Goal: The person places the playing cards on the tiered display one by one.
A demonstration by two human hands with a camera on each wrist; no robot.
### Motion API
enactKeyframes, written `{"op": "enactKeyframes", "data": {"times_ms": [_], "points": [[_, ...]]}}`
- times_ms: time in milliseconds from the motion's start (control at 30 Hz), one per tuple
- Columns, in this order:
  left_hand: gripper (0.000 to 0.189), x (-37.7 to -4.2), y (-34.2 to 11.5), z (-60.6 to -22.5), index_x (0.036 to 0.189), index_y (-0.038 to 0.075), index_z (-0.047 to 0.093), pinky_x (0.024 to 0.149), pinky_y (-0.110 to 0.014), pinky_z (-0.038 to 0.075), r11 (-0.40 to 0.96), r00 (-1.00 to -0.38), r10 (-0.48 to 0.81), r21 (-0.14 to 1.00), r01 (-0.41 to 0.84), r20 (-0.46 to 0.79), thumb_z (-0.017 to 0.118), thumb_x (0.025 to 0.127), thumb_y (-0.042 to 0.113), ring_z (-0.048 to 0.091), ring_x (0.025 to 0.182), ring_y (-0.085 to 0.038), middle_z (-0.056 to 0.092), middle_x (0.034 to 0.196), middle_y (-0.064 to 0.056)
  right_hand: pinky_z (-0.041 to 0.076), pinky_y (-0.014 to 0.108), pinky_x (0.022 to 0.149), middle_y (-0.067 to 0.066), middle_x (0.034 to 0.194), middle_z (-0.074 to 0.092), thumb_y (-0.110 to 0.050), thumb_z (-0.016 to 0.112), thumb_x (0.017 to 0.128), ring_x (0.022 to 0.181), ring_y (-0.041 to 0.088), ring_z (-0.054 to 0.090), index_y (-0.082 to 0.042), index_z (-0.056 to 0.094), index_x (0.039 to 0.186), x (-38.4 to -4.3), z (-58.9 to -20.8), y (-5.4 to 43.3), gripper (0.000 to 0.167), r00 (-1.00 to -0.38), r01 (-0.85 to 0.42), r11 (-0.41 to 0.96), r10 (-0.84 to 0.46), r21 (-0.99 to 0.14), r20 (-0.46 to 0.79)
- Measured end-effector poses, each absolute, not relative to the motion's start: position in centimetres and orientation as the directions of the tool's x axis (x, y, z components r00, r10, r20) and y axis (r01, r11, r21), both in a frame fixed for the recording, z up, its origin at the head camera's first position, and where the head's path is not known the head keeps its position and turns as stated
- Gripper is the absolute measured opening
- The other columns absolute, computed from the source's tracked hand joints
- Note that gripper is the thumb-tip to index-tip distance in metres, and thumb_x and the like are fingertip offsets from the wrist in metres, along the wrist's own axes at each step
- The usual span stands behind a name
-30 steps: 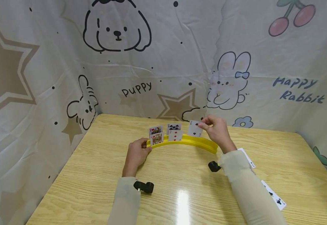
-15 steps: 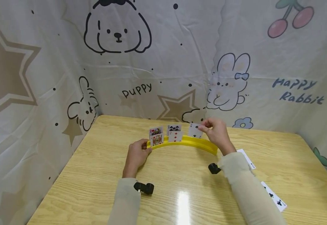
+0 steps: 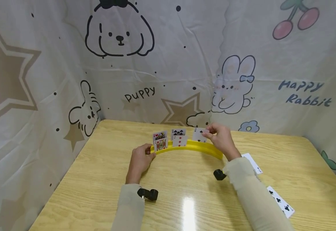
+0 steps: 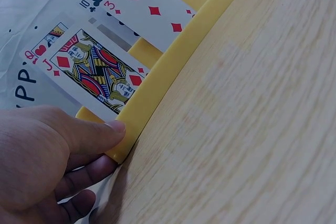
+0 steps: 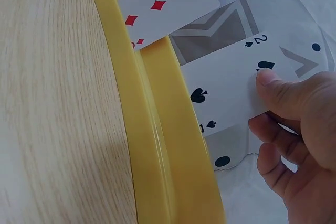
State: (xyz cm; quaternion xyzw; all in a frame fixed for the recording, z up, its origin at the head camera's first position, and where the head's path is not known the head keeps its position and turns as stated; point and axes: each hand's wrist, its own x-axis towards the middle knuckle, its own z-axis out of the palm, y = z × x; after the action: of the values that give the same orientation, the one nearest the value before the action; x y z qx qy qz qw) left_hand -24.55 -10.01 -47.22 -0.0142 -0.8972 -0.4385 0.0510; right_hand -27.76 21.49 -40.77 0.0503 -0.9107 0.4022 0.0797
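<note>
A curved yellow card holder (image 3: 196, 146) stands on the table. My left hand (image 3: 141, 160) grips its left end, thumb on the front edge in the left wrist view. My right hand (image 3: 222, 140) pinches the two of spades (image 5: 231, 90) by its right side, between thumb and fingers. That card stands upright at the holder's back row, its lower edge behind the yellow back wall. In the front row are the jack of diamonds (image 4: 94, 72) and the three of diamonds (image 4: 149, 10). Behind them stand a red queen (image 3: 159, 134) and the ten of clubs (image 3: 178, 132).
Two loose cards lie on the table by the right forearm: a partly covered card (image 3: 253, 163) and a clubs card (image 3: 280, 202). A printed cloth (image 3: 168, 70) hangs behind the wooden table (image 3: 98, 192). Black wrist mounts (image 3: 148, 194) stick out from both cuffs.
My right hand has lowered slightly with the two of spades, which now sits deeper behind the holder's back wall. The left hand stays on the holder's end.
</note>
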Motion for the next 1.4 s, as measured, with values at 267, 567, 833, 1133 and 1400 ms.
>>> {"op": "enactKeyframes", "data": {"times_ms": [267,567,833,1133,1400], "points": [[0.037,-24.5,-9.9,-47.4,0.123,0.0,0.069,0.081,-0.038,0.055,0.61,-0.995,-0.019,0.789,0.067,0.1,0.078,0.088,0.007,0.065,0.094,-0.022,0.07,0.104,-0.012,0.051,0.043,0.083,0.011,0.102,0.068,-0.02,0.08,0.088,0.096,0.029,0.061,-0.003,0.067,0.108,-27.3,-40.4,22.7,0.029,-0.991,-0.129,0.67,-0.055,-0.731,0.125],[0.036,-24.8,-10.2,-47.3,0.122,0.0,0.069,0.083,-0.039,0.055,0.614,-0.994,-0.017,0.785,0.076,0.11,0.078,0.088,0.008,0.065,0.095,-0.023,0.07,0.104,-0.013,0.051,0.044,0.082,0.013,0.107,0.067,-0.019,0.079,0.088,0.097,0.029,0.06,-0.002,0.067,0.113,-26.4,-40.7,26.6,0.032,-0.992,-0.117,0.695,-0.046,-0.709,0.119],[0.035,-24.7,-10.2,-47.2,0.121,-0.001,0.069,0.082,-0.039,0.055,0.614,-0.992,-0.012,0.784,0.089,0.122,0.078,0.088,0.007,0.065,0.094,-0.023,0.07,0.103,-0.013,0.052,0.045,0.082,0.015,0.107,0.066,-0.02,0.077,0.091,0.099,0.031,0.059,0.001,0.066,0.118,-25.4,-41.3,29.5,0.037,-0.993,-0.094,0.754,-0.027,-0.651,0.112],[0.035,-24.6,-10.1,-47.0,0.121,-0.001,0.069,0.083,-0.04,0.054,0.617,-0.993,-0.011,0.782,0.085,0.117,0.077,0.089,0.008,0.065,0.095,-0.024,0.07,0.104,-0.014,0.053,0.044,0.081,0.017,0.108,0.067,-0.022,0.075,0.092,0.097,0.031,0.061,0.006,0.065,0.122,-24.6,-41.5,31.7,0.042,-0.995,-0.085,0.786,-0.041,-0.612,0.086],[0.035,-24.5,-9.9,-47.2,0.122,0.0,0.069,0.083,-0.04,0.054,0.62,-0.994,-0.01,0.78,0.08,0.109,0.077,0.089,0.008,0.065,0.096,-0.024,0.07,0.105,-0.013,0.053,0.043,0.08,0.019,0.11,0.066,-0.022,0.073,0.094,0.095,0.031,0.061,0.008,0.062,0.125,-23.8,-41.6,33.0,0.045,-0.999,-0.051,0.806,-0.043,-0.59,0.026]]}}
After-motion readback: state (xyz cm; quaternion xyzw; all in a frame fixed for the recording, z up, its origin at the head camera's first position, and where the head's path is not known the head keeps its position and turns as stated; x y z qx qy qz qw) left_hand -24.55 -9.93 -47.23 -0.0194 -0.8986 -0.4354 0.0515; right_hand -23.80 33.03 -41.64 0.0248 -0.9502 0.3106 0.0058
